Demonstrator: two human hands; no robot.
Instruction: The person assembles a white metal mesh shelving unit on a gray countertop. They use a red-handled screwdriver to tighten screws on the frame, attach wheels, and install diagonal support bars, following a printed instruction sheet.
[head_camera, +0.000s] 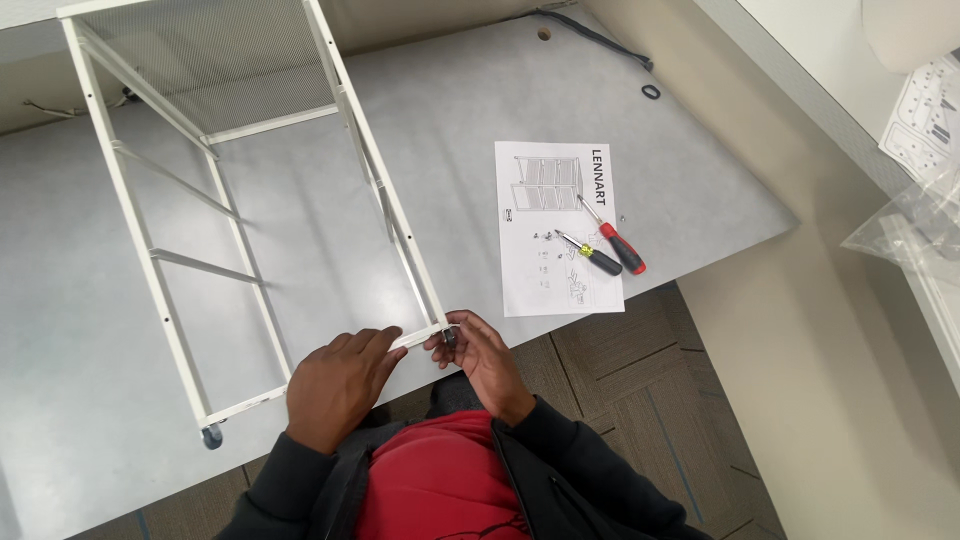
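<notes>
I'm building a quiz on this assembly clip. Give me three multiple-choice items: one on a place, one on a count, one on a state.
1. Where do the screwdrivers lie?
A. on the instruction sheet's edge
B. inside the frame
C. on the carpet

2. How many screwdrivers?
A. one
B. two
C. four

3. What is the right hand doing?
A. resting flat
B. holding a screwdriver
C. pinching a caster at the frame's corner

Answers: 1 A, the red-handled screwdriver and black-and-yellow screwdriver overlap the instruction sheet. 2 B, just those two. 3 C, the right hand grips a caster at the white metal frame while the left hand steadies the rail.
</notes>
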